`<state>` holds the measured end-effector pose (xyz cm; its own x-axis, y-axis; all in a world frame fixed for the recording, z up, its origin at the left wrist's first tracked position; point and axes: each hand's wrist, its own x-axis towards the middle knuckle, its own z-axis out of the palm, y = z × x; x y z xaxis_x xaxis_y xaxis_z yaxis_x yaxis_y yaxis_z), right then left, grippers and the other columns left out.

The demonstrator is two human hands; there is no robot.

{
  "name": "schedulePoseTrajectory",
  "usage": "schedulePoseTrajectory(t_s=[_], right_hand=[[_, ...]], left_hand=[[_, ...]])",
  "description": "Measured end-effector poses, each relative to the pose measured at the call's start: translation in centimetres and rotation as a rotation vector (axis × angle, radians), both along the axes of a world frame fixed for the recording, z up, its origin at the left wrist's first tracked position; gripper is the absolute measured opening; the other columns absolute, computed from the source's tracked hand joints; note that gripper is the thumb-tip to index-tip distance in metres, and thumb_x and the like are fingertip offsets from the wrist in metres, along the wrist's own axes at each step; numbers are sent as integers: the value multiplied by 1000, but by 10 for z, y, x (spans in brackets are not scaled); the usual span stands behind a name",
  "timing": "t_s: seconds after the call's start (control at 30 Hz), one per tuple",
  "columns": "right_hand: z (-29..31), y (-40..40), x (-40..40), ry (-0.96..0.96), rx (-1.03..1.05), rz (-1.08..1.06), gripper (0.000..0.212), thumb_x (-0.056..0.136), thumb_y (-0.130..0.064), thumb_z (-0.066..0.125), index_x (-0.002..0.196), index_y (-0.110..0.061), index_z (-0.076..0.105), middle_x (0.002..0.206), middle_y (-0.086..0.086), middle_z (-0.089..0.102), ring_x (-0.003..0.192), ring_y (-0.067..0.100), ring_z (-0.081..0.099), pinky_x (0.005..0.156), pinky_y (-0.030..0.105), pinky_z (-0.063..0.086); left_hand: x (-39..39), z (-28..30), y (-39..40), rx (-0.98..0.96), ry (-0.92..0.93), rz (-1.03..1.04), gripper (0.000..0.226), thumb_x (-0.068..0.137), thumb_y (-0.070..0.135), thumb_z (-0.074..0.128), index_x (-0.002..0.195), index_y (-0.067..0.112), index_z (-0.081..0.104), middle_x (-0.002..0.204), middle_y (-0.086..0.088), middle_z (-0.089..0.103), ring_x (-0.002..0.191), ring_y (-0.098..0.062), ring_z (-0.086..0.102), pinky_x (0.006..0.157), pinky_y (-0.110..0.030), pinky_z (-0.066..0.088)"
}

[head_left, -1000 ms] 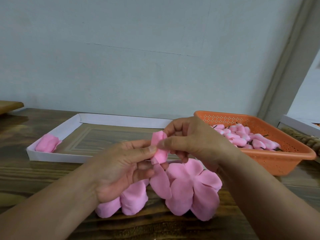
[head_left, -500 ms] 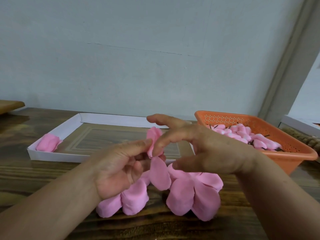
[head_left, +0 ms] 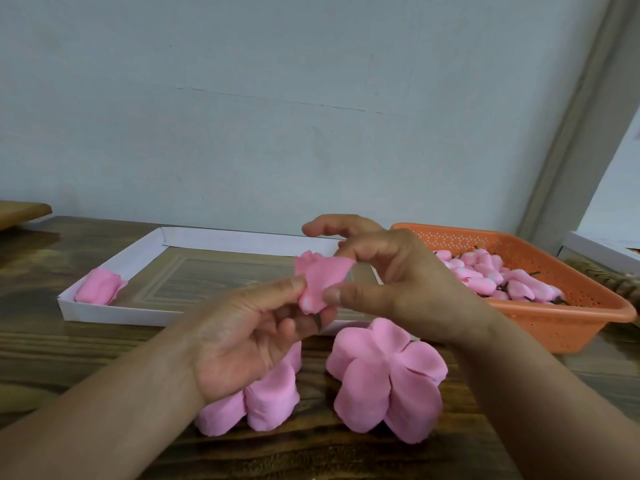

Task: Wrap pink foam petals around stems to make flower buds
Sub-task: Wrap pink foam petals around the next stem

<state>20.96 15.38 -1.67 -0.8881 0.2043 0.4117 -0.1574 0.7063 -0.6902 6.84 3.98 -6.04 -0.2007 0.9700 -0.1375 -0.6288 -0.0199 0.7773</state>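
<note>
both hands [head_left: 242, 337] pinching pink petal [head_left: 320, 282]

The left hand [head_left: 256, 327] hides any stem inside the pink bud [head_left: 317, 284] and covers part of the lower-centre petal pile [head_left: 263, 400] (both forearms run off the bottom edge).

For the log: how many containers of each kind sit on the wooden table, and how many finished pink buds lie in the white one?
White shallow cardboard tray: 1
Orange perforated plastic basket: 1
Finished pink foam bud in the white tray: 1
Total: 3
Buds heaped in the basket overlap too much to count.
</note>
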Motion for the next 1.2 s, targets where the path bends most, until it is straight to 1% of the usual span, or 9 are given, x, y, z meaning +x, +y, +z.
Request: schedulePoseTrajectory(t_s=[0.17,0.27,0.37,0.43,0.53,0.67,0.8,0.93,1.2], right_hand=[[-4,-1,-5,74,-91,-8,4,73,-2,71,74,-4,68,117,1,59,114,10,55,104,32,38],[-2,0,-3,28,-115,39,10,69,-8,71,73,-15,66,118,-1,58,114,10,55,104,34,37],[-1,3,1,-127,56,56,22,68,-1,79,86,-9,68,128,1,52,120,7,50,107,23,31],[0,3,1,-165,148,42,25,70,0,79,92,-7,69,132,1,49,122,6,48,105,16,31],[0,1,-1,-141,171,22,24,72,1,77,95,-3,72,132,1,48,121,7,48,103,16,33],[-2,-3,-2,-114,139,24,16,72,3,76,87,-2,73,127,-2,51,116,3,51,100,8,28],[-2,-1,-3,-81,63,-6,12,72,4,75,82,-1,73,125,-3,54,114,3,51,101,11,29],[-3,1,-4,-50,51,-99,8,71,5,75,77,2,70,121,-3,57,108,0,54,84,-7,20],[-6,-2,-7,-64,102,-160,20,69,-3,79,66,-14,63,117,-7,57,101,-8,53,72,-15,12]], left_hand=[[-1,-1,-2,-22,21,-6,34,56,11,73,88,1,77,84,-14,69,73,-21,71,53,-18,57],[0,-1,-2,-29,36,-15,31,56,4,80,87,3,78,88,-12,68,75,-18,69,61,-19,57],[0,-1,0,-12,-43,-38,36,64,-8,78,98,2,72,100,-7,67,84,-10,66,79,-24,55],[1,-2,1,0,-43,-36,35,71,-8,70,105,2,67,101,-6,66,81,-9,67,72,-19,57],[1,-3,0,-8,-62,-1,44,47,-4,87,89,0,75,98,-9,69,84,-15,67,66,-22,58],[2,-1,0,4,-26,-1,51,34,-2,93,83,-2,77,94,-9,72,81,-17,71,82,-35,53],[2,0,0,0,24,16,34,51,2,79,85,2,77,88,-13,70,71,-17,69,64,-23,58],[3,1,0,7,36,9,33,53,-1,67,85,-2,76,87,-19,69,69,-22,70,58,-22,59],[4,-1,0,0,95,29,38,44,3,74,82,2,78,91,-17,72,74,-23,72,64,-24,60]])
